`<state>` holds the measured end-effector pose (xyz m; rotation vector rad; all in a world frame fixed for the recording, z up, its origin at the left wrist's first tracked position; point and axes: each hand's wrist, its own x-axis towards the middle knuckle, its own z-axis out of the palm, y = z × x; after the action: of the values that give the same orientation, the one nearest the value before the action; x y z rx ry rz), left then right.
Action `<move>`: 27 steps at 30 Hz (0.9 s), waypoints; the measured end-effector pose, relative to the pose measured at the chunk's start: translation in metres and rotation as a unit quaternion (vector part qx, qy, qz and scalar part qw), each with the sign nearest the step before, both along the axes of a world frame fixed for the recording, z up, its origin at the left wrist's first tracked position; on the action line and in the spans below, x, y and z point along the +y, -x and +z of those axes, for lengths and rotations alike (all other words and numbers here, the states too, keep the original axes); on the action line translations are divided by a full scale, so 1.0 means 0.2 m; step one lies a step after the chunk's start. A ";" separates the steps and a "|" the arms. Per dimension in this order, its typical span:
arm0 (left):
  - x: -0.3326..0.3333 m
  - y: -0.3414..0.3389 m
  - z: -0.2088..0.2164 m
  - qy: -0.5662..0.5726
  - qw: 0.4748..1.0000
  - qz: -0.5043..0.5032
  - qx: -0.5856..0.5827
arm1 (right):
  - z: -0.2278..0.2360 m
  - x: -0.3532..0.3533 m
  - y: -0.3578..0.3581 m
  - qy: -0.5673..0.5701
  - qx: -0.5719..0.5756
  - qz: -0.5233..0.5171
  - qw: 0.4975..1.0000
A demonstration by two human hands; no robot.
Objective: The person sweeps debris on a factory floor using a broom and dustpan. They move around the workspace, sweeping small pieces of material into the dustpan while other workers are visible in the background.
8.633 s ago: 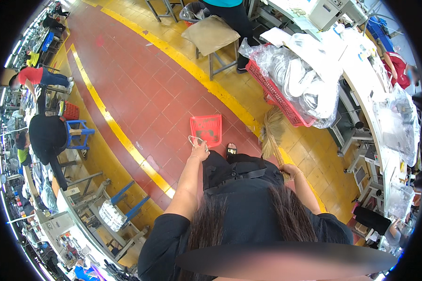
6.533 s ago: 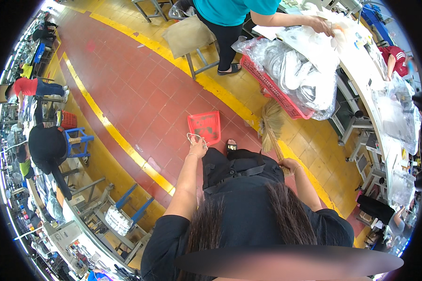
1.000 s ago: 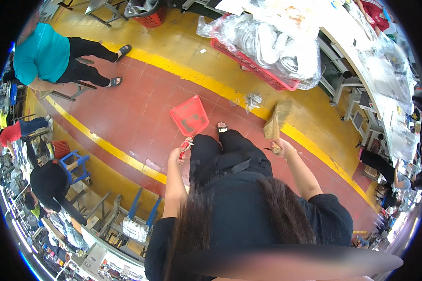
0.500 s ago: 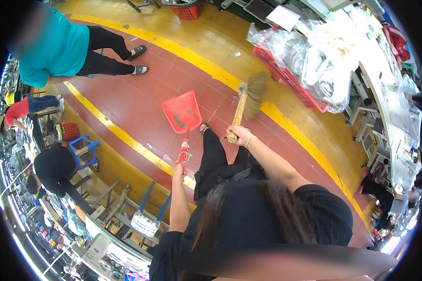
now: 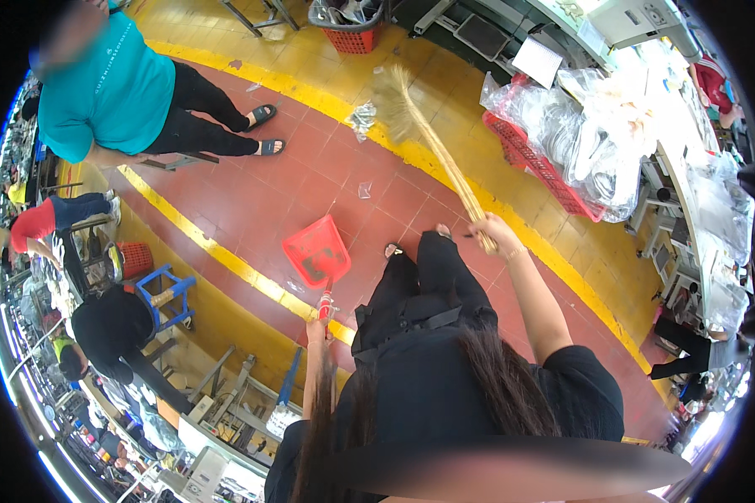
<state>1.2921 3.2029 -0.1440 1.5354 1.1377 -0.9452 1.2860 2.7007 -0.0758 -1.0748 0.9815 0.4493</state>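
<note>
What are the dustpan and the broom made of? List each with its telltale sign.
Red dustpan: probably moulded plastic, going by its uniform bright colour and smooth, slightly glossy surface.
Broom: pale straw-coloured fibres fanning out at the head and bundled into the handle, likely dried grass or a similar plant fibre.

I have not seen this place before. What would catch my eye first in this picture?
The straw broom, raised across the red floor in the person's right hand, stands out first. Next comes the bright red dustpan, held low by the left hand near the yellow floor stripe. A crumpled plastic scrap lies beyond.
</note>
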 end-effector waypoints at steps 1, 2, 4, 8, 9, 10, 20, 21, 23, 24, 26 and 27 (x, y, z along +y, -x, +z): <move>0.00 -0.03 0.00 0.012 1.000 0.006 0.007 | 0.03 -0.01 0.04 0.084 0.020 0.043 0.995; 0.01 -0.06 0.00 0.013 1.000 0.016 0.022 | 0.04 0.00 0.07 0.124 0.025 0.020 0.992; 0.04 -0.11 0.01 0.025 0.998 0.037 0.052 | 0.00 0.06 0.04 0.223 0.052 0.001 0.973; 0.01 -0.19 0.01 0.033 0.995 0.060 0.077 | -0.30 0.12 -0.37 0.235 0.115 -0.120 0.958; -0.02 -0.21 0.01 0.027 0.995 0.064 0.073 | -0.42 0.10 -0.56 0.240 0.127 -0.171 0.947; -0.06 -0.21 0.02 0.021 0.991 0.110 0.067 | -0.54 0.06 -0.75 0.209 0.128 -0.218 0.945; -0.50 -0.52 0.30 0.013 0.981 0.181 0.068 | -1.23 -0.72 -2.03 0.050 0.125 -0.115 0.984; -0.53 -0.55 0.30 0.020 0.976 0.207 0.060 | -1.21 -0.70 -2.02 0.074 0.162 -0.065 0.982; -0.58 -0.60 0.30 0.030 0.971 0.234 0.039 | -1.13 -0.62 -1.97 0.183 0.180 0.061 0.965; -0.59 -0.62 0.31 0.039 0.977 0.209 0.003 | -1.07 -0.60 -1.93 0.217 0.188 0.131 0.949; -0.63 -0.67 0.29 0.044 0.973 0.224 -0.003 | -0.91 -0.62 -1.86 0.251 0.194 0.237 0.918; -0.64 -0.71 0.27 0.032 0.971 0.235 0.010 | -0.82 -0.62 -1.82 0.254 0.192 0.273 0.908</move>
<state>1.4344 3.0747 -0.0892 1.1317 1.3904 -0.6663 1.6498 2.5771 -0.2397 -1.7982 1.1707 0.9217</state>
